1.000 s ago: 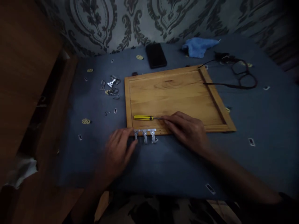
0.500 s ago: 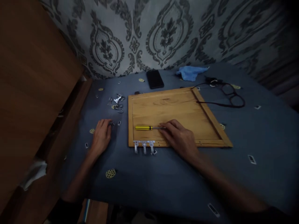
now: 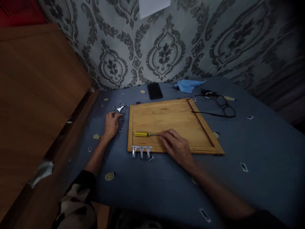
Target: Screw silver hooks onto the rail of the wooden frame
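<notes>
My right hand (image 3: 177, 146) pinches the metal shaft of a yellow-and-black screwdriver (image 3: 142, 135), whose handle points left over a framed wooden panel (image 3: 162, 117). Three metal hooks (image 3: 141, 151) sit in a row on the panel's near edge, towards its left corner, their curved ends hanging past the edge. To the left of the panel, my left hand (image 3: 111, 125) reaches to a small pile of loose metal hooks (image 3: 120, 108). Its thumb and fingers are apart and curved at the near side of the pile. Whether a fingertip touches a hook is too small to tell.
Behind the panel lie a black phone (image 3: 154, 91) and a blue cloth (image 3: 189, 86). Eyeglasses (image 3: 225, 106) rest at the right, one arm over the panel's corner. A wooden cabinet (image 3: 45, 89) borders the left side of the blue patterned tablecloth (image 3: 152, 184).
My left hand has moved forward to the pile of hooks. My right hand keeps its pinch on the screwdriver shaft. The view has tilted up, showing more of the wall.
</notes>
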Demonstrator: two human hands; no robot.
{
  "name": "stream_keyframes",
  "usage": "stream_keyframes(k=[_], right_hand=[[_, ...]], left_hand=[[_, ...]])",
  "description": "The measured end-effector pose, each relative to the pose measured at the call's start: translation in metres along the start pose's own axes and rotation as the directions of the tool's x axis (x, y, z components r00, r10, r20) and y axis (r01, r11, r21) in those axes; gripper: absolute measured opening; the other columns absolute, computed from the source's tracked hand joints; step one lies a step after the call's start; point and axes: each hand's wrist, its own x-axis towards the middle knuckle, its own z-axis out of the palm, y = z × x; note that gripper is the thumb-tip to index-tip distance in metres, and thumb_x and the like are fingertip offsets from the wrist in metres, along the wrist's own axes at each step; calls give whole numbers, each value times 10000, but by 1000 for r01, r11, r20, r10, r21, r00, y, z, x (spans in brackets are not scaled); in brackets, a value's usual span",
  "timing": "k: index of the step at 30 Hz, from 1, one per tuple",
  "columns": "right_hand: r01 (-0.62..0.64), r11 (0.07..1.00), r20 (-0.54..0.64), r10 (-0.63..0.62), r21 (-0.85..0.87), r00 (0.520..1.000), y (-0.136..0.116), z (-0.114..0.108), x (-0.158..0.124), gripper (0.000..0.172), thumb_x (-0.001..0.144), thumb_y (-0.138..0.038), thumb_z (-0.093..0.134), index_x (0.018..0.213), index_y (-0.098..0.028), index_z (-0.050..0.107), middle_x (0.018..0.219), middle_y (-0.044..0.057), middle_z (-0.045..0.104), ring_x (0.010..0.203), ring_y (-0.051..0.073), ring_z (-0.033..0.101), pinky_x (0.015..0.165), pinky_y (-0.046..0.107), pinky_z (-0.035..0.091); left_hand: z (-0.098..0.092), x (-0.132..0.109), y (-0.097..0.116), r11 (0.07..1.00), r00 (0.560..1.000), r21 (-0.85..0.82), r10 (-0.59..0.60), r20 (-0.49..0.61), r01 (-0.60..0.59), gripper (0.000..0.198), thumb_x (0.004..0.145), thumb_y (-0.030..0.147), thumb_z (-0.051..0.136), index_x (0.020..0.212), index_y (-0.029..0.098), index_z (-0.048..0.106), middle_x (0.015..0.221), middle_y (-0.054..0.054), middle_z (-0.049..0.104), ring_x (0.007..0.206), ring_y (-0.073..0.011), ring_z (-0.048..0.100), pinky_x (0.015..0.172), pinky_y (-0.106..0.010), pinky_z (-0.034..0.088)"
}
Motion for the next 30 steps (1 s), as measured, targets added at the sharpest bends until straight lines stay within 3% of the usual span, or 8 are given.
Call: stream_keyframes(k=[8,15,23,30], right_hand=[[5,998,-23,-3,61,1000,6,5,-4,223,1061,-225,502,1095,-225,721,943,76,723,846,211,731,750,335,611],[-8,996,-21,10,85,1000,6,3,-2,205,1049,-216,529,1083,-223,731,926,66,717,832,217,724,739,336,600],[-15,996,-16,17,90,1000,7,3,0,181,1031,-217,552,1068,-222,729,904,63,726,791,209,717,721,326,595],[-42,994,-5,43,98,999,7,3,0,182,1020,-226,554,1060,-223,731,875,61,741,730,208,712,684,336,594]], left_hand=[[0,-6,-7,999,997,-47,4,-74,-7,337,870,24,456,901,214,732,1272,-122,607,1222,-305,536,1097,-482,464],[-1,-7,-21,995,994,-97,-16,-106,6,340,869,33,424,1015,204,679,1089,-108,672,1069,-285,592,1008,-461,497],[0,-8,-28,991,999,-130,27,-22,-30,338,885,56,430,1016,198,708,1077,-111,698,1069,-284,610,1025,-459,483],[-11,-6,-34,982,994,-182,70,88,-53,237,870,110,504,930,198,715,1016,-82,702,1008,-265,631,979,-432,503]])
